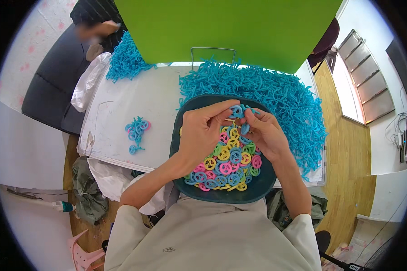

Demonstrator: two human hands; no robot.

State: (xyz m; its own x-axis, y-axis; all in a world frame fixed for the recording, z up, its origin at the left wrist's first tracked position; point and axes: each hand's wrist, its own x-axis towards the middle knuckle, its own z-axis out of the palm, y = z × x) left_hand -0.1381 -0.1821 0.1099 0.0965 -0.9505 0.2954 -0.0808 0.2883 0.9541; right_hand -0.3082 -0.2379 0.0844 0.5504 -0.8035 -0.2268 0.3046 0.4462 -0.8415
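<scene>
Above a dark green tub (pixel 219 197), my two hands meet close together. My left hand (pixel 199 135) pinches a small blue plastic wheel (pixel 235 111) between thumb and fingers. A blue stick-like plastic piece (pixel 250 109) is in the closed fingertips of my right hand (pixel 267 133), touching or almost touching the wheel. Another blue wheel (pixel 245 129) shows just under the right fingers; whether it is joined to the piece I cannot tell. Spoked plastic wheels (pixel 223 153) in pink, yellow, green and blue fill the tub.
Small blue plastic pieces lie in a big heap (pixel 262 86) and a smaller pile (pixel 127 58) on the white table (pixel 108 131). Joined wheels and sticks (pixel 138 130) form a cluster at left. A green panel (pixel 230 31) stands behind. Another person's hand (pixel 105 29) is at upper left.
</scene>
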